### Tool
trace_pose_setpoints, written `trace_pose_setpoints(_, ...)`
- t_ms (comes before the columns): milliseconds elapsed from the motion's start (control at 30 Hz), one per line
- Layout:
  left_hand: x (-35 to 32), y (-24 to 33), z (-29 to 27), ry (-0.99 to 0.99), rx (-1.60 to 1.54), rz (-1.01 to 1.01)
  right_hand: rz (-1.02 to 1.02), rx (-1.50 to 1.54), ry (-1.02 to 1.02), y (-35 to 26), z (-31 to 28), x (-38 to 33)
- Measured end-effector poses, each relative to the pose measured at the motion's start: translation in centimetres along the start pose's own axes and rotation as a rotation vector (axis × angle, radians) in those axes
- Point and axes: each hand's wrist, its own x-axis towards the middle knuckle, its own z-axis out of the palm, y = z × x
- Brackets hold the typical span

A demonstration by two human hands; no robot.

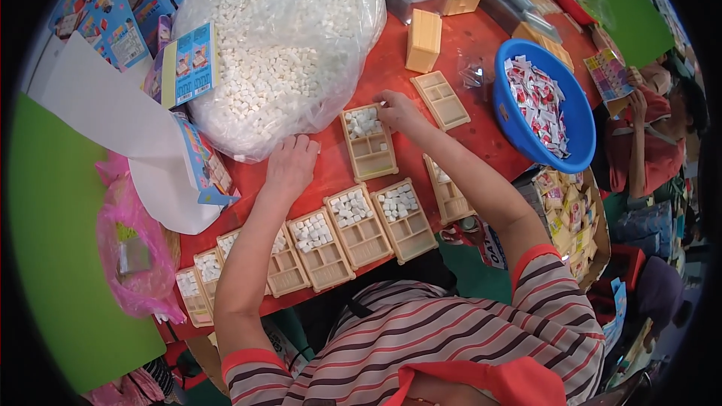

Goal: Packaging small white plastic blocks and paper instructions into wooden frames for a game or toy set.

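Observation:
My left hand point(292, 164) rests palm down on the red table beside the clear bag point(368, 0) of small white marshmallow-like pieces point(263, 68). Its fingers are curled, and a white bit shows at the fingertips; what they hold is hidden. My right hand point(401, 113) reaches to the far right corner of a beige compartment tray point(370, 168), with bent fingers gripping its rim. White pieces fill that tray's far compartment, and one lies in a smaller compartment nearer me. Several similar trays point(361, 244) stand in a row along the near edge, white pieces in their far ends.
A blue basin point(505, 116) of small red-and-white packets stands at the right. An unfilled tray point(444, 101) and stacked beige trays point(425, 41) lie beyond my right hand. Printed blue boxes point(192, 64) and a pink plastic bag point(124, 256) are at left. A co-worker point(654, 135) sits at far right.

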Motion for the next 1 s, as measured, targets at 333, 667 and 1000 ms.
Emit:
trace_pose_setpoints(333, -0.7, 0.2, 0.2, 0.082, -0.039, -0.083, -0.242, -0.412, 0.088, -2.2, 0.5, -0.9)
trace_pose_setpoints(667, 1.6, 4.0, -1.3, 0.135, -0.564, -0.435, -0.748, -0.535, 0.216, -3.1, 1.6, -4.1)
trace_pose_setpoints(1000, 2.6, 6.3, -1.1, 0.186, -0.592, -0.361, -0.757, -0.462, 0.12, -2.3, 2.4, -2.1)
